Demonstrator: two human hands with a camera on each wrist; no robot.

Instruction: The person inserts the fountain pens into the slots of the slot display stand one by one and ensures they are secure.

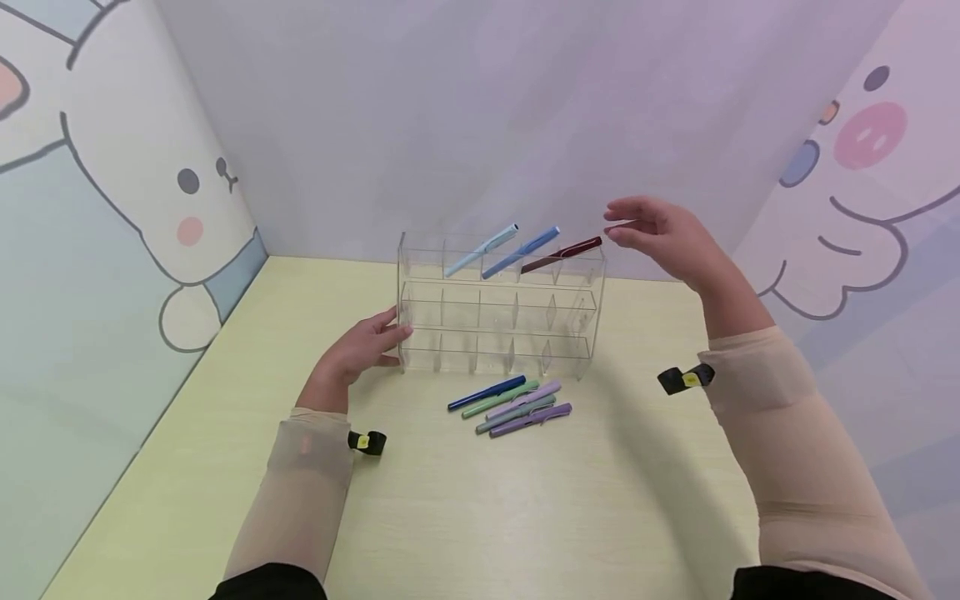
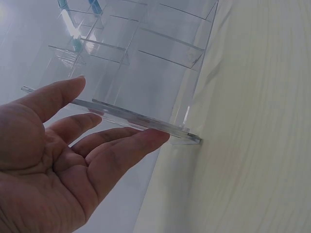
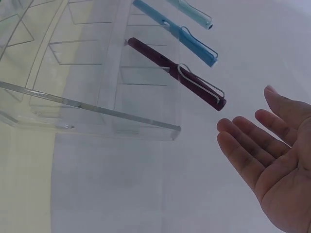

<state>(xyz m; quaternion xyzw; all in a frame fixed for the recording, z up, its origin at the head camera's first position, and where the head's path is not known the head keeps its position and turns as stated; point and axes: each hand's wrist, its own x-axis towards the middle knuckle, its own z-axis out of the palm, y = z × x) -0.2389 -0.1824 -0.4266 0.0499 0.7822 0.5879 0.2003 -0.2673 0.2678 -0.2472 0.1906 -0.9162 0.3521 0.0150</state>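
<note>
A clear acrylic pen rack (image 1: 497,317) with three tiers stands on the table. My left hand (image 1: 363,346) holds its left side panel (image 2: 131,116), thumb over the edge and fingertips against the outer face. My right hand (image 1: 667,237), empty with fingers apart, hovers just right of the top tier. Nearest it is a dark red pen (image 3: 177,73), leaning in a top compartment, clip end up. To that pen's left lean a blue pen (image 1: 521,252) and a light blue pen (image 1: 482,250), each in its own top-tier slot.
In front of the rack several pens lie side by side: a dark blue pen (image 1: 486,393), a green one, a lilac one, a grey-green one and a purple pen (image 1: 530,421). A pale wall (image 1: 480,117) stands close behind; printed panels flank the table (image 1: 480,517).
</note>
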